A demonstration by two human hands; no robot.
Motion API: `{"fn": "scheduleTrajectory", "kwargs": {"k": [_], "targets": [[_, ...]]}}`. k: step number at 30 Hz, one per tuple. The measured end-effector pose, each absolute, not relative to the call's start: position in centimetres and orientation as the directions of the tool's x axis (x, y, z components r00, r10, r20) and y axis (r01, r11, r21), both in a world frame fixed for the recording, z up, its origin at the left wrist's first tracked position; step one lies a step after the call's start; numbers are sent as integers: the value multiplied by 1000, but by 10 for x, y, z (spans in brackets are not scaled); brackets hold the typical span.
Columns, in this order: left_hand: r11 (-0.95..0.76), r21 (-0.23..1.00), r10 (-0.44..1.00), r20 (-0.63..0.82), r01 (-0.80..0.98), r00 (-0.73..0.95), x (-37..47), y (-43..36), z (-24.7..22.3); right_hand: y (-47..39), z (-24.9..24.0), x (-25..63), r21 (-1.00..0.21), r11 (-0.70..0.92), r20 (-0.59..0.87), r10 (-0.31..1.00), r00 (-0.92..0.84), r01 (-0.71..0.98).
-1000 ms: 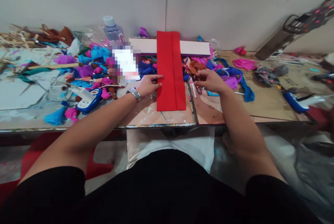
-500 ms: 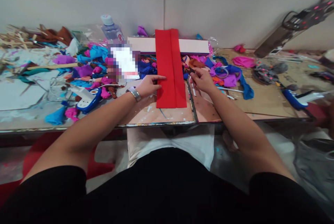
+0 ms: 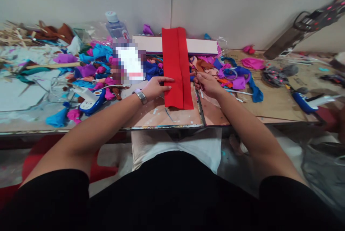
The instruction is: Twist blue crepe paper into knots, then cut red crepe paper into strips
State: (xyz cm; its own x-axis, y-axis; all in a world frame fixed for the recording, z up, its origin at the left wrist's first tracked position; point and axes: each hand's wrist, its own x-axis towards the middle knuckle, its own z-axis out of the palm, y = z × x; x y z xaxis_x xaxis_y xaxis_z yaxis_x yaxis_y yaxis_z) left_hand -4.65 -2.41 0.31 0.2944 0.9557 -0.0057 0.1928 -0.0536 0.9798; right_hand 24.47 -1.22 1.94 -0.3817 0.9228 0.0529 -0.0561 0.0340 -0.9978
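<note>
A long red folded sheet (image 3: 176, 69), paper or cloth, lies before me with its far end over a white box (image 3: 202, 46). A lengthwise fold runs near its right side, and its near edge lifts slightly off the table. My left hand (image 3: 155, 88), wearing a wristwatch (image 3: 141, 96), rests on its left edge, index finger and thumb stretched out and apart on top. Just beyond the right edge, my right hand (image 3: 208, 84) is closed, fingers curled together. Whatever they hold is too small or hidden to make out.
Crumpled coloured scraps (image 3: 99, 55) cover both sides. Behind the left hand are a plastic bottle (image 3: 115, 26) and a bright blurred-out rectangle (image 3: 132, 64). Blue-and-white power strips (image 3: 93, 103) lie left and right. A roll of tape (image 3: 230, 74) and cardboard (image 3: 280, 98) are at right.
The red sheet's near edge has risen a little and tilted. My right hand has curled in more; the dark tool tip seen at its fingers earlier no longer shows. My left hand stays on the sheet.
</note>
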Motion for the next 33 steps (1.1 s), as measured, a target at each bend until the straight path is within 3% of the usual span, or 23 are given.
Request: {"fn": "scheduleTrajectory", "kwargs": {"k": [10,14,19,26,29,33], "targets": [[-60,990,943,14,128,334,-43,-26,2,-49,48,235,-993,-118,-112,924,-366,6],[-67,990,926,14,127,378,-42,-30,1,-109,51,220,-960,-258,-192,892,-408,-113],[-32,984,911,-43,174,409,-41,-35,5,-183,33,203,-832,-469,-268,806,-528,-295],[-50,980,925,-27,192,379,-44,-33,10,-233,2,189,-731,-525,-240,795,-557,-435],[-142,928,928,4,344,372,-47,-32,12,-247,-8,182,-683,-544,-242,798,-552,-487],[-327,706,905,44,628,422,-55,-35,21,-259,-18,177,-644,-532,-291,835,-467,-550]]}}
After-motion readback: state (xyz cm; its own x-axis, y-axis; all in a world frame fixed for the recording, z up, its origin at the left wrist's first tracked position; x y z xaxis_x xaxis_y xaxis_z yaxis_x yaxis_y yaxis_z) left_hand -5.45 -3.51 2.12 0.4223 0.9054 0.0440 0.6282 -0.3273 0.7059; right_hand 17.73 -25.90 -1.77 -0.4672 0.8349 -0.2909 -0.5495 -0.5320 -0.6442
